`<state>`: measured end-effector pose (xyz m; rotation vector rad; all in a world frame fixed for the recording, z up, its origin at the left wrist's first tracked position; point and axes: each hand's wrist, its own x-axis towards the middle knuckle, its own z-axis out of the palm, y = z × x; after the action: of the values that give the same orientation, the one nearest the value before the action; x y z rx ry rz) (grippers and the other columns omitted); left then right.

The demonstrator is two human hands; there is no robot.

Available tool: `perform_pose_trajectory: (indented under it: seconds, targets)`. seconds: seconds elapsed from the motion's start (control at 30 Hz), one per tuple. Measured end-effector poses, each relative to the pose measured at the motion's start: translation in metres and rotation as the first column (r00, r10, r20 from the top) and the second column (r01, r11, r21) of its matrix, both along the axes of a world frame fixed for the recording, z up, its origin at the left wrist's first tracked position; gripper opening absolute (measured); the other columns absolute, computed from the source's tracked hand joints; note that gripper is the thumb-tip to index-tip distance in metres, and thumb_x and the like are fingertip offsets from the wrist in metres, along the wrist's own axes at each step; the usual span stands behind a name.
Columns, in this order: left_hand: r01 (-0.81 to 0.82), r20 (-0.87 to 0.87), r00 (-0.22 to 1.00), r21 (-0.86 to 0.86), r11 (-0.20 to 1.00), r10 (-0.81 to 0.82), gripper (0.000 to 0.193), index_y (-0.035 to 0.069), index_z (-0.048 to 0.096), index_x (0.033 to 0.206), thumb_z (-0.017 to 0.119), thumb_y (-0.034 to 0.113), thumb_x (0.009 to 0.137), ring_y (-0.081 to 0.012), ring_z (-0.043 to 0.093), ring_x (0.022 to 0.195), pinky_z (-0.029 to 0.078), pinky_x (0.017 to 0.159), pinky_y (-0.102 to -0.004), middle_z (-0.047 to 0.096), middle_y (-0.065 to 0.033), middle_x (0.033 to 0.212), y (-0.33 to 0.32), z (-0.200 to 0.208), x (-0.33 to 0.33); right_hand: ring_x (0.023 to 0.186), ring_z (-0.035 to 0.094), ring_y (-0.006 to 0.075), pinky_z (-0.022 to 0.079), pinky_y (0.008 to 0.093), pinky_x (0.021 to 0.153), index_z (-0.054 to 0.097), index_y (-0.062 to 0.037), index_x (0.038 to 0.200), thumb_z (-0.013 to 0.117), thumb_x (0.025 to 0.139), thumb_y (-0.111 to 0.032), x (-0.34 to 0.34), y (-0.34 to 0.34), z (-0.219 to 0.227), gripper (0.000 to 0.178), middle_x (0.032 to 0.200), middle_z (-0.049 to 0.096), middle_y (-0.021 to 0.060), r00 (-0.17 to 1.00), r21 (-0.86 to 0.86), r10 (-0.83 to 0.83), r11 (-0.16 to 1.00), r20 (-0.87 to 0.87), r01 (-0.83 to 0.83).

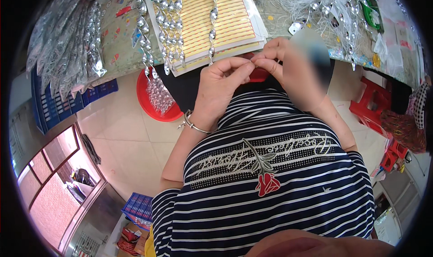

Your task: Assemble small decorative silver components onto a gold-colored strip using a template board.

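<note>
My left hand (221,82) and my right hand (276,64) meet at the table's near edge, thumbs and fingertips pinched close together. Whatever lies between the fingertips is too small to make out, and a blurred patch covers much of my right hand. Just beyond them lies a stack of yellow patterned sheets (232,29) under clear film. One silver twisted-bead strand (213,31) runs down these sheets to beside my left hand. More silver bead strands (170,33) hang over the sheets' left side. White threads (293,2) with silver pieces spread at the far right.
Bagged silver strands (76,45) overhang the table (118,36) at left. Below stands a red basin (141,97) of clear beads. Blue crates (45,101) stand at left, another blue crate (136,206) at lower left. A red stool (372,101) is at right; a green tray (370,15) lies on the table.
</note>
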<state>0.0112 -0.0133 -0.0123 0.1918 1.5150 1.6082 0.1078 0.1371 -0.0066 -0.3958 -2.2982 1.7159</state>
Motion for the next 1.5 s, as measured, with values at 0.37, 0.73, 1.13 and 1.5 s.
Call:
perform_pose_trajectory:
  seconds: [0.37,0.73,1.13,1.5]
  targets:
    - [0.088,-0.036,0.996,0.049,0.995,-0.086,0.013,0.005,0.070,0.092,0.067,0.014,0.084,0.0012,0.041,0.057,0.029,0.049,-0.0147,0.062,0.0059,0.075,-0.002,0.007,-0.002,0.081,0.053,0.0104,0.041,0.0206,0.073,0.066,-0.0022,0.091,0.061,0.087,-0.009,-0.008,0.002,0.006,0.009,0.085,0.057,0.0025,0.998,-0.089,0.059,0.994,-0.019,-0.061]
    - [0.177,-0.087,0.980,-0.032,0.984,-0.179,0.013,0.001,0.070,0.092,0.064,0.011,0.085,-0.0014,0.047,0.063,0.035,0.055,-0.0152,0.065,0.0015,0.080,-0.012,0.019,-0.005,0.053,0.031,0.0012,0.024,0.0167,0.045,0.049,-0.0111,0.086,0.050,0.095,-0.023,-0.024,0.043,0.031,0.015,0.063,0.036,-0.0079,0.986,-0.659,-0.133,0.734,0.097,0.164]
    - [0.346,-0.032,0.938,0.065,0.936,-0.345,0.027,0.000,0.061,0.113,0.059,0.008,0.088,-0.0119,0.063,0.088,0.049,0.080,-0.0223,0.067,-0.0078,0.093,-0.019,0.012,-0.005,0.051,0.033,0.0049,0.028,0.0192,0.048,0.048,-0.0083,0.087,0.046,0.097,-0.019,-0.024,0.045,0.030,0.014,0.063,0.039,-0.0043,0.990,-0.662,-0.136,0.738,0.046,0.132]
    - [0.313,-0.200,0.924,-0.088,0.946,-0.325,0.026,0.000,0.058,0.115,0.056,0.009,0.090,-0.0067,0.058,0.080,0.047,0.070,-0.0188,0.065,-0.0049,0.099,-0.056,-0.007,-0.012,0.059,0.035,0.0051,0.031,0.0207,0.054,0.051,-0.0069,0.092,0.046,0.097,-0.018,-0.040,0.108,0.048,0.013,0.069,0.041,-0.0035,0.954,-0.512,-0.294,0.828,-0.052,0.227]
